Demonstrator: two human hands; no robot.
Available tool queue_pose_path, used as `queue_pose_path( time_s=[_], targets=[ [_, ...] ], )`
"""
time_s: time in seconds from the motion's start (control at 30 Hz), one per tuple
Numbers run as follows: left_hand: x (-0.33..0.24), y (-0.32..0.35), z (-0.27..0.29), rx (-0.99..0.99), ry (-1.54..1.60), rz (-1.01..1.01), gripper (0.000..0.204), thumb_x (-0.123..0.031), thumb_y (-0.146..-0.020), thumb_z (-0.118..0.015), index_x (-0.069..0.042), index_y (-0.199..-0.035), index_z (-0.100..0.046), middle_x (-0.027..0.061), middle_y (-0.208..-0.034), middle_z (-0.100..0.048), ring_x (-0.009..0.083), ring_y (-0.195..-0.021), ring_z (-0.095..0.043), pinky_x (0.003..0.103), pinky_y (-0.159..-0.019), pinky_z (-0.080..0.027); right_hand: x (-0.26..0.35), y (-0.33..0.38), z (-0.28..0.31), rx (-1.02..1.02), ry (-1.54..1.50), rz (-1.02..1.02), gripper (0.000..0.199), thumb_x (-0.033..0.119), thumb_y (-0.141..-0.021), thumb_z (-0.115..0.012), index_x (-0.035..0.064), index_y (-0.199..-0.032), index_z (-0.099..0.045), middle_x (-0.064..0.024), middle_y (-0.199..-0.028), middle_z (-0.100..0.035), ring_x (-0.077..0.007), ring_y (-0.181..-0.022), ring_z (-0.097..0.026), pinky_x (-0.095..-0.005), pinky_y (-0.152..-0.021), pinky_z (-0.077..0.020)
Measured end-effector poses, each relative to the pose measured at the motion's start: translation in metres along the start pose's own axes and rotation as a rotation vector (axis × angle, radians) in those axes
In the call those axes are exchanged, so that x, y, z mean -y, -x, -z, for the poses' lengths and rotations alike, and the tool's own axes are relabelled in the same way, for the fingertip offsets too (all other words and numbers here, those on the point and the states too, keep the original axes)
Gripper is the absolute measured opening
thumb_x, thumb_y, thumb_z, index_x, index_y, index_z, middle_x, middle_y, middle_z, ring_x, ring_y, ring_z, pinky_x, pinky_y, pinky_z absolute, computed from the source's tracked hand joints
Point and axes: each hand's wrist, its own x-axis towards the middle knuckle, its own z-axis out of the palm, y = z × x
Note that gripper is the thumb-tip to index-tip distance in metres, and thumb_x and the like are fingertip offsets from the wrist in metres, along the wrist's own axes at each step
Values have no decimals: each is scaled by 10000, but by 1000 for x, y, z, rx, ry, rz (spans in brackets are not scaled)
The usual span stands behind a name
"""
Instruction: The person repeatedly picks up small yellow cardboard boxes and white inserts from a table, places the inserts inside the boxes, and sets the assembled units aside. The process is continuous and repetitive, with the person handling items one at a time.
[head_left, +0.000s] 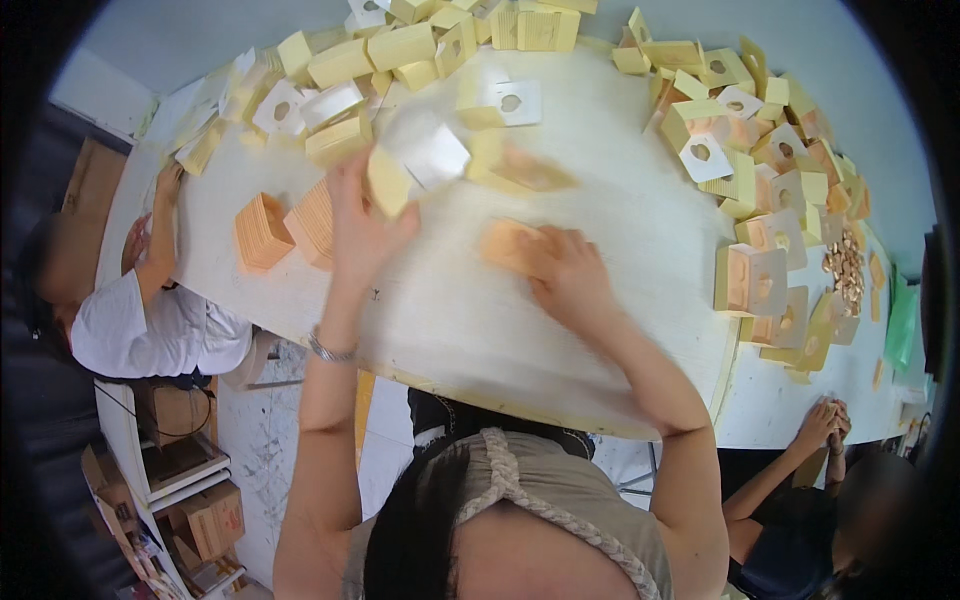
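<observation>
**Handling flat boxes at a white table**

Reaching over the white table [560, 330], the left hand [365, 215] is raised near the table's middle; its fingers close on a blurred yellow box piece [388, 180] with a white card [432, 152] just above it; how firmly the piece is clamped cannot be told through the blur. The right hand [570, 275] lies palm down, fingers together, pressing an orange flat piece [508, 243] against the tabletop; nothing is pinched between the fingers. Two orange stacks [285, 228] stand just left of the left hand. Yellow and white folded boxes [770, 170] with heart-shaped cutouts are heaped along the far and right edges. Another person in a white shirt [150, 325] leans on the table at left; a second person's joined hands [825, 420] show at lower right.
</observation>
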Motion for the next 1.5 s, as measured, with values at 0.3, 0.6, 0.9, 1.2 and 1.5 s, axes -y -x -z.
queue_pose_path(
  time_s=[0.3, 0.6, 0.9, 1.2, 1.5],
  targets=[
    [-14, 122, -16, -22, 387, 412, 764, -13, -737, -752, 4, -1356, -304, 171, -1332, -472, 254, -1233, -514, 365, -1044, -433, -37, 11, 46, 81, -718, -213, 484, 107, -843, -715, 133, -1316, -614, -168, -1298, -500, -338, -1174, -476, -383, -964, -451],
    [-26, 99, -22, 525, 185, 240, 645, -90, -710, -821, -20, -1241, -460, 116, -1178, -579, 206, -1035, -599, 364, -887, -509, 36, -7, 63, 148, -7, 431, 366, 63, -753, -750, 117, -1112, -703, -113, -1295, -526, -328, -1177, -498, -401, -971, -432],
    [-21, 87, -20, 597, 161, 136, 756, -111, -686, -830, -38, -1336, -451, 141, -1119, -609, 257, -967, -623, 350, -819, -516, 27, -17, 49, 283, 77, 430, 428, 129, -783, -731, 128, -1202, -643, -94, -1300, -525, -329, -1198, -496, -424, -996, -422],
    [-12, 88, -23, 593, 214, 241, 825, -114, -680, -831, -44, -1390, -417, 136, -1088, -636, 257, -897, -647, 332, -763, -536, 2, -15, 35, 184, 93, 600, 453, 132, -788, -711, 94, -1235, -643, -165, -1406, -515, -353, -1296, -491, -456, -1020, -445],
    [-13, 93, -24, 536, 145, 153, 761, -119, -676, -837, -38, -1338, -470, 140, -1064, -645, 245, -878, -668, 332, -754, -545, 3, -5, 52, 133, 316, 548, 273, 180, -825, -669, 82, -1079, -693, -81, -1296, -614, -240, -1184, -542, -393, -989, -392]
  ],
)
